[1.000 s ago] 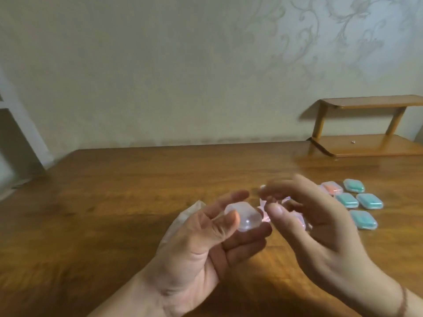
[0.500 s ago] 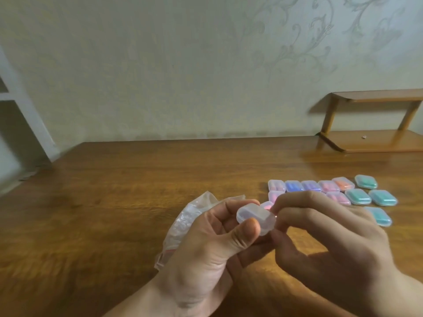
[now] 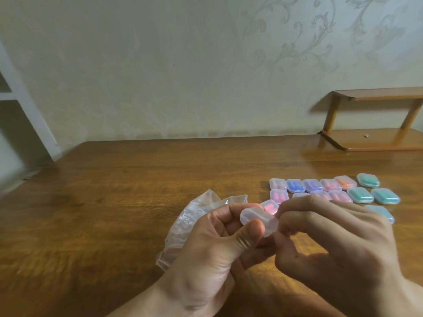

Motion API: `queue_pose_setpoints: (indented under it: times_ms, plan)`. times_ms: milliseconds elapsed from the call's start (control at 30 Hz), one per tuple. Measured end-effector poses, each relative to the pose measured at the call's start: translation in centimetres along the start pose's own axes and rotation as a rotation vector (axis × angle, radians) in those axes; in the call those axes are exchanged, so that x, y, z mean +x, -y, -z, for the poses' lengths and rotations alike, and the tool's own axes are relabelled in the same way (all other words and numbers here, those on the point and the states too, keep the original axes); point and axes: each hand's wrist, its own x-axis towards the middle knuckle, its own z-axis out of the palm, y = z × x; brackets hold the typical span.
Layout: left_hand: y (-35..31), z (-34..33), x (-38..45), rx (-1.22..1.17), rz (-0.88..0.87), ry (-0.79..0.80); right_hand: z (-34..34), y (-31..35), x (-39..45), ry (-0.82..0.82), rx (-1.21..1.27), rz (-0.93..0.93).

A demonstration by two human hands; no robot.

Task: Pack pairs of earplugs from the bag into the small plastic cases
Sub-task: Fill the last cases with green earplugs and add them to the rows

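Observation:
My left hand (image 3: 212,245) holds a small clear plastic case (image 3: 256,219) above the table, thumb on its near side and fingers behind it. My right hand (image 3: 332,243) pinches the case's right edge with its fingertips. I cannot tell whether anything is inside the case. A crumpled clear plastic bag (image 3: 194,216) lies on the table just behind and left of my left hand, partly hidden by it.
Several closed cases with pink, blue, purple, orange and teal earplugs (image 3: 332,191) lie in rows on the wooden table (image 3: 114,202) behind my right hand. A low wooden shelf (image 3: 375,138) stands at the back right, against the wall.
My right hand has closed in from apart and now pinches the case's right edge. My view has shifted, so the rows of filled cases show more fully.

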Motion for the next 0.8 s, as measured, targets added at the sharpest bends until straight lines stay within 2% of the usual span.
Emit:
queue_pose_setpoints:
  times_ms: [200,400,500,600,700,800]
  plan:
    - [0.2,0.1,0.1,0.007,-0.01,0.002,0.0,0.1,0.0,0.028,0.015,-0.042]
    - [0.0,0.0,-0.1,0.067,-0.01,0.006,0.6,0.1,0.3,0.045,0.273,-0.155]
    - [-0.6,-0.5,-0.5,0.196,0.033,0.088,0.6,-0.2,0.4,0.019,0.397,-0.212]
    - [-0.7,-0.8,-1.3,0.312,0.162,0.276,0.5,-0.7,0.4,0.103,0.522,-0.254]
    - [-1.3,-0.7,-1.5,0.249,0.244,0.373,0.4,-0.9,0.3,0.181,0.662,-0.26]
    - [-3.7,0.6,-1.1,0.104,0.197,0.358,0.1,-0.7,0.2,0.07,0.827,-0.38]
